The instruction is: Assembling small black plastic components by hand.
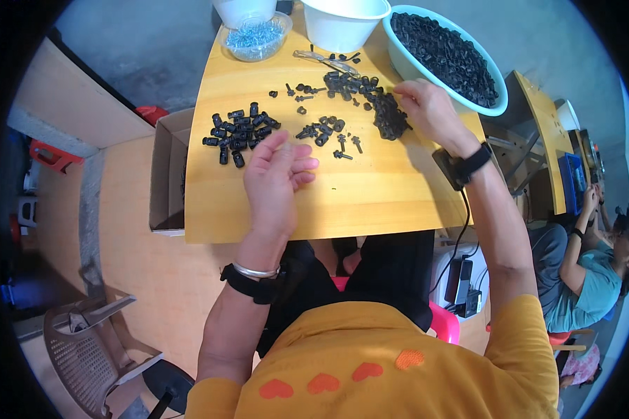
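Observation:
My left hand (279, 171) is over the table's near half, palm partly up and fingers curled toward the thumb; anything in them is too small to make out. Just beyond it, to the left, lies a group of black barrel-shaped pieces (240, 130). My right hand (432, 115) has its thumb and fingers drawn together beside a heap of small black parts (389, 119); whether a part is between the fingertips is hidden. Between the hands are short black stemmed pieces (342, 155) and a small cluster of black parts (323, 130). More black caps (349, 84) lie farther back.
At the table's (370, 202) far edge stand a clear tub of bluish, shiny small pieces (255, 40), a white bowl (346, 28) and a light-blue basin (506, 101) heaped with black parts. A silvery tool (326, 61) lies before them. A cardboard box (166, 174) adjoins the left edge. Another person (594, 272) sits at right.

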Available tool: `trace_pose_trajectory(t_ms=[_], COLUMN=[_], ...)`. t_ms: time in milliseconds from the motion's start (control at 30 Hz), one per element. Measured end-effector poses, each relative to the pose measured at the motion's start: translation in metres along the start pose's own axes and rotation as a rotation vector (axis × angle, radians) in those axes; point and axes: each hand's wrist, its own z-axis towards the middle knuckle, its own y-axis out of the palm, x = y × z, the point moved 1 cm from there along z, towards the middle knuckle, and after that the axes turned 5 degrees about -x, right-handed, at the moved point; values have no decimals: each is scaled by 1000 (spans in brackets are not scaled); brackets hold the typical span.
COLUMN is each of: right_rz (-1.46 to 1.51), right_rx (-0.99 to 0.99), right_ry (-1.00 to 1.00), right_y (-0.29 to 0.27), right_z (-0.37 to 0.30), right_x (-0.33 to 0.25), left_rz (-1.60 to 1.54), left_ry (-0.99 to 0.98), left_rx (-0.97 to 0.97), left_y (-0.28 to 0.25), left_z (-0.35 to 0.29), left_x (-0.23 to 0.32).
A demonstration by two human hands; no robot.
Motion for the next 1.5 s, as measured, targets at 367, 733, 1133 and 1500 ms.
trace_pose_trajectory(t_ms=[367, 733, 1133, 1500], right_rz=[-306, -181, 529, 766], right_rx=[-201, -7, -504, -115], right_ry=[238, 161, -45, -66], right_y=[44, 37, -9, 25], right_z=[66, 51, -24, -59], right_x=[13, 5, -98, -106], left_rz=[50, 93, 210, -67], left_ry=[-28, -41, 31, -98], left_rx=[-154, -161, -364, -257], left_y=[-1, 0, 19, 20], left_z=[4, 2, -24, -37], left_x=[-9, -7, 11, 5])
